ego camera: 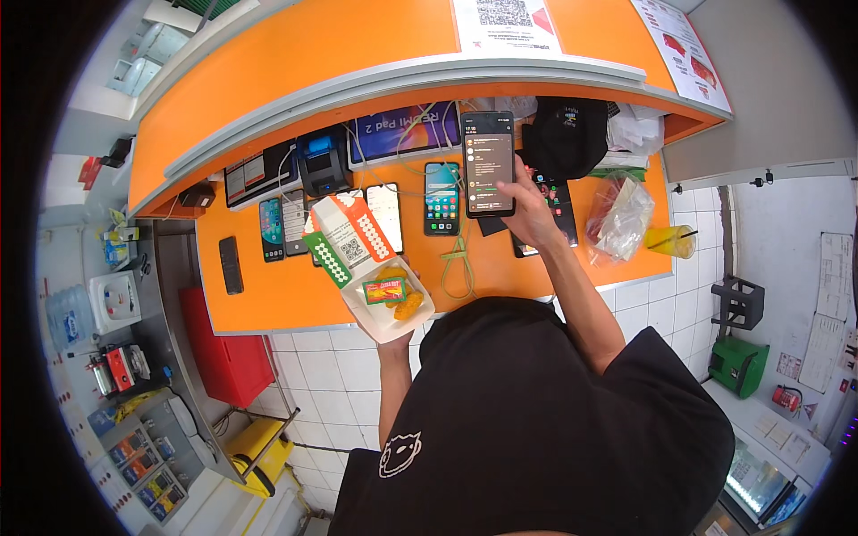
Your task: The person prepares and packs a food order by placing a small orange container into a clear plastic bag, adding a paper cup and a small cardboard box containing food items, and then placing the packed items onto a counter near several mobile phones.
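Observation:
My left hand (398,343) holds an open paper food box (358,309) from underneath, mostly hidden by it. The printed lid (351,236) is raised and points away from me. Inside lie several fried nuggets (409,305) with a chilli sauce sachet (383,291) on top. My right hand (533,213) grips a black smartphone (488,175) upright above the counter, its thumb over the lit screen, which shows a list of text. Beneath that hand, a dark tablet-like device (566,218) rests on the orange counter (362,288).
Several phones lie on the counter, one (442,201) beside a looped cable (456,275). A small printer (324,161) and a tablet box (405,130) stand under the raised shelf (375,67). At right are a black cap (566,134), a plastic bag (620,218) and a yellow drink (670,242).

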{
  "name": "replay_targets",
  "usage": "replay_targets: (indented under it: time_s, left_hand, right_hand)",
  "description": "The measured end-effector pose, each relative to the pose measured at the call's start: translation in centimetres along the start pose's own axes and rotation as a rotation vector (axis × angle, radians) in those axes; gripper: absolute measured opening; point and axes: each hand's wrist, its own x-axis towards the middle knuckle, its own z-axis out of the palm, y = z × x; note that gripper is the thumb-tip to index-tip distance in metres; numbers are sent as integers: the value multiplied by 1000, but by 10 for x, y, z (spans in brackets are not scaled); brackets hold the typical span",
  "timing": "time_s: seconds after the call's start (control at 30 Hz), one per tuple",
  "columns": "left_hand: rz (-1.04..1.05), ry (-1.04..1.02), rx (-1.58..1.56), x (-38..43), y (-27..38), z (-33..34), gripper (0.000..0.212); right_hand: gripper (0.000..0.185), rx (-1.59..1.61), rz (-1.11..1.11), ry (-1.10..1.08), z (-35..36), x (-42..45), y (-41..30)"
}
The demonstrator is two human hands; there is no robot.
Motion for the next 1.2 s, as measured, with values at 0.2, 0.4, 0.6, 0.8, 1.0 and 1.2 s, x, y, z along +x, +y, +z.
replay_targets:
  time_s: [0.2, 0.4, 0.6, 0.8, 1.0, 1.2]
  left_hand:
    - [-22, 3, -20, 1, 1, -3, 72]
    - [-18, 7, -23, 0, 2, -5, 73]
    - [-24, 10, -13, 1, 1, -3, 74]
    - [-1, 19, 1, 0, 0, -5, 72]
    - [-30, 58, -15, 1, 0, -13, 67]
    - [-28, 5, -25, 2, 2, -6, 66]
  right_hand:
    - [77, -132, -105, -72, -23, 8, 10]
    - [84, -104, -78, -77, -15, 4, 10]
    - [86, -188, -100, -94, -8, 4, 9]
    - [86, -206, -91, -126, -10, 7, 11]
    - [80, -250, -113, -77, -7, 6, 12]
    - [82, -199, -106, -108, -18, 8, 14]
